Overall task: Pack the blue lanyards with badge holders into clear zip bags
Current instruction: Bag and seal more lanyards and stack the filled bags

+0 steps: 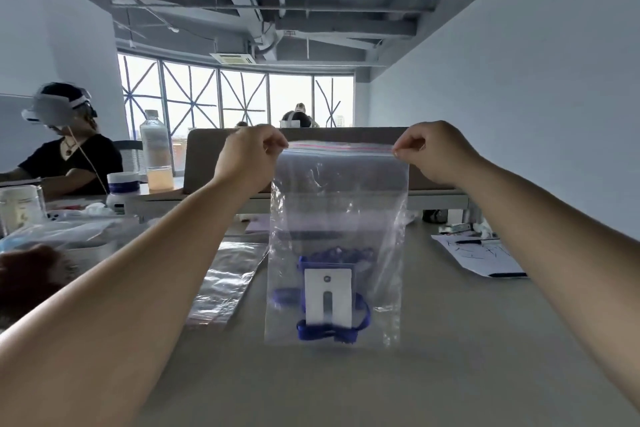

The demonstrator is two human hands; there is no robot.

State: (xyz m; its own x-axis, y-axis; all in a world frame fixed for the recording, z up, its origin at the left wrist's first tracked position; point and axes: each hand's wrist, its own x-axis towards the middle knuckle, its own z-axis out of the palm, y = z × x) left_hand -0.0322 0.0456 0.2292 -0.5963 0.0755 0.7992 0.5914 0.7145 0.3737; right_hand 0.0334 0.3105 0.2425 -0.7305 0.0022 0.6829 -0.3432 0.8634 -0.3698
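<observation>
Left hand (251,156): fingers curled, pinching the top left corner of the clear plastic zip bag (339,204) at its pink-striped seal. Right hand (433,152): likewise pinching the top right corner. Hanging upright between both hands over the middle of the grey desk (450,340), bottom edge just above or touching the surface (cannot tell which). Inside, at the bottom: bundled blue fabric lanyard (332,331) with white rectangular badge holder (328,298). Flat on the desk just left of the bag: crinkled empty clear bag (228,281). Near the right edge: white printed paper sheet (481,256).
</observation>
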